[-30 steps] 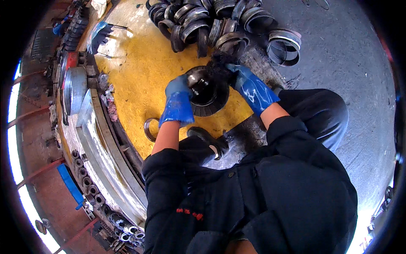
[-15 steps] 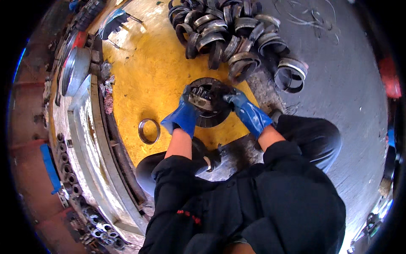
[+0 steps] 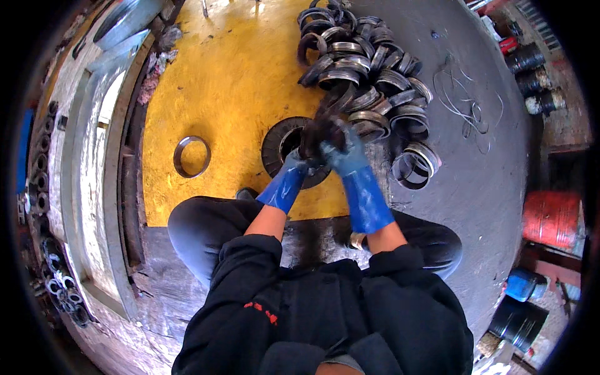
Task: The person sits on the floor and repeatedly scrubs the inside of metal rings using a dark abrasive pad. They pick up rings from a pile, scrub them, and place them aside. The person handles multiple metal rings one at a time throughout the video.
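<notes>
Since your blue rubbery-gloved right hand (image 3: 345, 154) looks clamped on that blurry, dark, lumpy piece (image 3: 320, 132) mid-frame, and I can't tell if your matching left hand (image 3: 297, 163) is closed, I'd brace it from both sides over the round, black, ribbed disc (image 3: 273, 150).

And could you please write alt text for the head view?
A blue-gloved left hand and right hand hold a blurred dark piece over a round black part on yellow floor. One ring lies left, a pile of rings beyond.
</notes>
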`<control>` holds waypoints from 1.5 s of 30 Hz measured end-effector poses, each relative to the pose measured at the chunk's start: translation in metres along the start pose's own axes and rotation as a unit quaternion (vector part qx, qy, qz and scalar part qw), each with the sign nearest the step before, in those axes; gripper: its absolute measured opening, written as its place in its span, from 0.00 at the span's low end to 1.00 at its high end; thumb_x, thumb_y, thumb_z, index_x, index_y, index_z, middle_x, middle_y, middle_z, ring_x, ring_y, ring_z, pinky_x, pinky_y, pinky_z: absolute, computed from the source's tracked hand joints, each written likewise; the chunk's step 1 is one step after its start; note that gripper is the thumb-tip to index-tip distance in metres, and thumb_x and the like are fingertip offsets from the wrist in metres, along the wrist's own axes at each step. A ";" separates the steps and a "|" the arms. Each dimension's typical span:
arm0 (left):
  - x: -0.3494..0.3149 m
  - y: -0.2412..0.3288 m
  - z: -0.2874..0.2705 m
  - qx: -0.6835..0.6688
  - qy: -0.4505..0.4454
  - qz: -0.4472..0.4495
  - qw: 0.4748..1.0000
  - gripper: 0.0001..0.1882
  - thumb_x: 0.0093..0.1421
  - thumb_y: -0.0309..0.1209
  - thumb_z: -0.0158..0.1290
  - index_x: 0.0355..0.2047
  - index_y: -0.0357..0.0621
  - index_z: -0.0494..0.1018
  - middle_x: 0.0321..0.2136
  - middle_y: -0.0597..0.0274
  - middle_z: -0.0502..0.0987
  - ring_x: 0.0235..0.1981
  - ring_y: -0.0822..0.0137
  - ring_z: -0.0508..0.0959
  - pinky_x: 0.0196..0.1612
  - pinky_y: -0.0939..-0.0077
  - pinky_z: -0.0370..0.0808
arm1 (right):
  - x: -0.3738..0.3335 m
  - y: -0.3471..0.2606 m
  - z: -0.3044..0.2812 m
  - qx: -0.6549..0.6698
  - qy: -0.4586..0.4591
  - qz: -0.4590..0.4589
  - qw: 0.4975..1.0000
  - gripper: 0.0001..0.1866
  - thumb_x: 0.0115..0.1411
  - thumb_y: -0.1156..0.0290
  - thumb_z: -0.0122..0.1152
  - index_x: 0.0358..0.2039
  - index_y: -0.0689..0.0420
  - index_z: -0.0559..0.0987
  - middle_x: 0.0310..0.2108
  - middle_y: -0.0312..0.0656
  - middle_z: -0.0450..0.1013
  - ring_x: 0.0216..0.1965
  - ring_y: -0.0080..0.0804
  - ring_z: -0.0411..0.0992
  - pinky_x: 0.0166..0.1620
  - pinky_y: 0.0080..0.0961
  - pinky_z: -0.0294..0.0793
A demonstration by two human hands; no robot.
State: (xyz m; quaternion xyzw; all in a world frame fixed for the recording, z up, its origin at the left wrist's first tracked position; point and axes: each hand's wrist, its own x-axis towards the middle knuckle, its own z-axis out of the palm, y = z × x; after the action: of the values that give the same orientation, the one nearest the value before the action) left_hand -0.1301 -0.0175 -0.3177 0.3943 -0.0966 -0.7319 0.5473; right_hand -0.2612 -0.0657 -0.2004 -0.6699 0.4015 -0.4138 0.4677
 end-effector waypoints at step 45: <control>0.013 -0.045 -0.020 -0.205 -0.021 -0.082 0.975 0.13 0.49 0.16 0.53 0.37 0.36 0.76 0.28 0.56 0.77 0.27 0.63 0.75 0.29 0.70 0.71 | 0.124 0.089 0.032 -0.303 -0.293 0.066 0.904 0.11 0.59 0.66 0.57 0.38 0.56 0.83 0.35 0.38 0.79 0.36 0.31 0.74 0.41 0.26 0.74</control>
State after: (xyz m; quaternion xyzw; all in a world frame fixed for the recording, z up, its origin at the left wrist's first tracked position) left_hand -0.1505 -0.0056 -0.3631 0.2646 0.0764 -0.7865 0.5528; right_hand -0.2039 -0.1920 -0.2705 -0.8423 0.3959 -0.0251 0.3651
